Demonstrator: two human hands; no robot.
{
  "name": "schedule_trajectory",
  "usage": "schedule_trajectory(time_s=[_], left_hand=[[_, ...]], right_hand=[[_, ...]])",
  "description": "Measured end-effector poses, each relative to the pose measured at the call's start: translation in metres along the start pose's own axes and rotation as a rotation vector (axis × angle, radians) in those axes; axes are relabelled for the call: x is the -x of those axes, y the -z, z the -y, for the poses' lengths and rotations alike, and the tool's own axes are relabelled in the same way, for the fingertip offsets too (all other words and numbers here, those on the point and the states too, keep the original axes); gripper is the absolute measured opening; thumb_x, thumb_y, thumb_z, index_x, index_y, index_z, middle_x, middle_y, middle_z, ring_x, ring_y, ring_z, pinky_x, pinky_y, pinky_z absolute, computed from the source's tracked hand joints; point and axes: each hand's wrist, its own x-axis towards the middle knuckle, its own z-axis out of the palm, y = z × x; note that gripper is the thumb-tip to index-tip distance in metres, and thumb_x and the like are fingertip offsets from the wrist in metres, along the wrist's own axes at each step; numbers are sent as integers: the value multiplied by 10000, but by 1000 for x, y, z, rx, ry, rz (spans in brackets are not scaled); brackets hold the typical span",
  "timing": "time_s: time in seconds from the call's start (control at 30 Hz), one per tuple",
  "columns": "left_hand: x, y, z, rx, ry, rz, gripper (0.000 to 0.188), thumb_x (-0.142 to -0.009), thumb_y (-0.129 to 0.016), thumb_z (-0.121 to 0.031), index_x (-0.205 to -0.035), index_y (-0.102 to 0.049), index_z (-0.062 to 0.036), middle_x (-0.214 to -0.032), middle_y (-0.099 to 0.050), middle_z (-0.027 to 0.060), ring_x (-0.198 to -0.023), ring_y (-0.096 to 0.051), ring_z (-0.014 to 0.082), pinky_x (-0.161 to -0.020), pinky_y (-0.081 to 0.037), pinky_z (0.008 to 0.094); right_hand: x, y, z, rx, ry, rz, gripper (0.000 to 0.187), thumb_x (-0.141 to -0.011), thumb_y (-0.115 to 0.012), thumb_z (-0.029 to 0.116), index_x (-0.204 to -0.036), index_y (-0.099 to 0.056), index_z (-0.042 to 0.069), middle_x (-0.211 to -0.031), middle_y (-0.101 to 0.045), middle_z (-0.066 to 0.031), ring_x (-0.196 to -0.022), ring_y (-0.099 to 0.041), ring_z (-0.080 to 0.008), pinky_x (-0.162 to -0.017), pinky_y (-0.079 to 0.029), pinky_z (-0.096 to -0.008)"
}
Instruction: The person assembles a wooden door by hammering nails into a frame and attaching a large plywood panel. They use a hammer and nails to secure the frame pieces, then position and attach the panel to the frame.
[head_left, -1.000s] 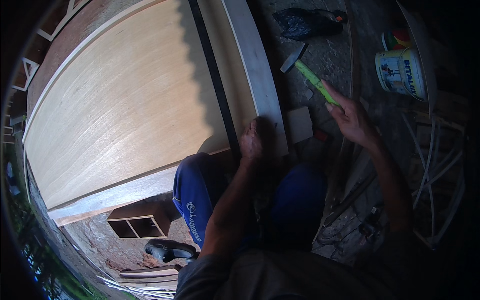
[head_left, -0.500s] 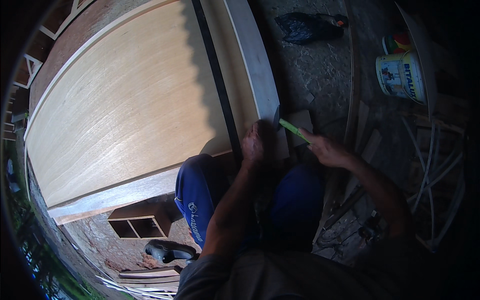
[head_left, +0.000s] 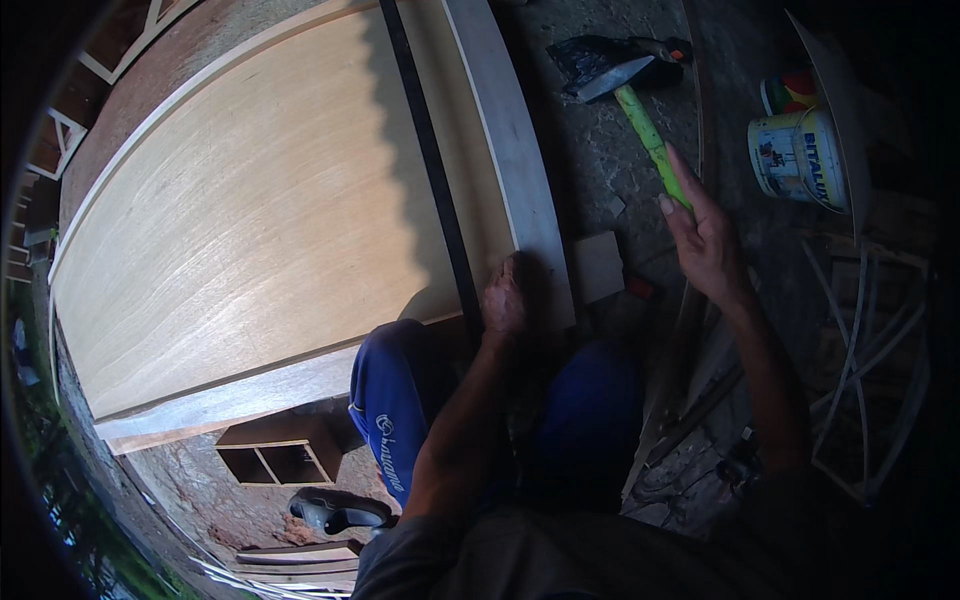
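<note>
1. Head view: the right hand [head_left: 712, 240] grips the hammer [head_left: 643, 125] over the floor [head_left: 590, 170], right of the panel [head_left: 250, 210].
2. The left hand [head_left: 505, 300], fingers curled, is by the rail's [head_left: 518, 160] near end; what it pinches, I cannot tell.
3. Poor aim in shadow could bruise fingers.
4. Swinging room lies between rail and bucket [head_left: 795, 158]; knees [head_left: 395, 365] crowd the near edge.

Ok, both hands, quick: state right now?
Left hand: curled by the panel frame; cannot tell if holding anything.
Right hand: closed, holding the green-handled hammer.
</note>
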Motion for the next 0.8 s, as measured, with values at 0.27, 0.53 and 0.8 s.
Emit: schedule_trajectory(time_s=[0.27,0.53,0.8], left_hand=[[0,-11,3,124,10,-4,355,-1032,-373,-78,-1299,-604,-39,-1261,-652,187,-1104,-661,363,-956,-532,425],[-1,-18,-1,73,-39,21,359,-1077,-350,-166,-1313,-590,-40,-1251,-645,191,-1092,-654,379,-942,-536,427],[1,-12,-14,99,17,57,346,-1070,-351,-136,-1282,-596,-15,-1235,-648,200,-1087,-655,372,-943,-532,431]], right_hand=[[25,8,-7,74,-88,232,556,-990,-551,24,-1526,-421,91,-1035,-709,-219,-843,-698,-207,-776,-520,-313],[53,-6,-29,238,-153,477,631,-951,-614,65,-1539,-389,103,-1140,-672,-258,-1080,-673,-387,-913,-530,-411],[66,-35,-20,277,53,396,591,-976,-557,28,-1537,-383,95,-1020,-685,-258,-888,-717,-381,-760,-545,-355]])
